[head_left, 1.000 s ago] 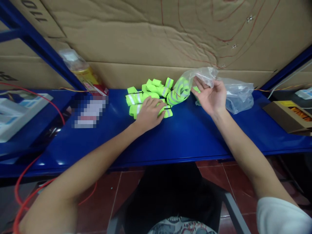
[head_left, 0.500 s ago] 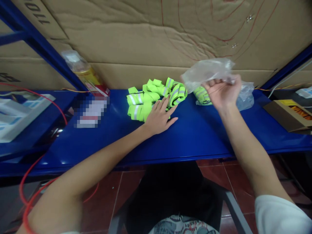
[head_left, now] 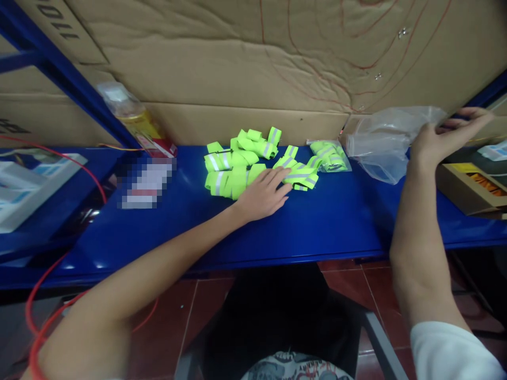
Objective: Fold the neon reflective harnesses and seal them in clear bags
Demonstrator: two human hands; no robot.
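Neon-yellow reflective straps (head_left: pixel 233 182) with silver stripes lie in rolls and loose loops on the blue shelf. My left hand (head_left: pixel 263 195) rests with its fingers stretched out at the front of the pile, touching a loosened strap (head_left: pixel 303 173). A clear packet (head_left: pixel 330 155) with another yellow strap inside lies just to the right. Farther right, my right hand (head_left: pixel 446 134) is raised with its fingers extended. Against its left side is a crumpled clear plastic bag (head_left: pixel 380 140); the contact between them is partly hidden.
A bottle with yellow contents (head_left: pixel 137 119) stands at the back left by a red box. An open cardboard box (head_left: pixel 471 187) with orange items sits at the right. Cardboard (head_left: pixel 222 68) lines the back, and a red hose (head_left: pixel 35 311) hangs at the left.
My right hand has moved right with the plastic bag. Looped straps beneath where it was now lie spread to the right, beside the packet. My left hand stays near the same spot.
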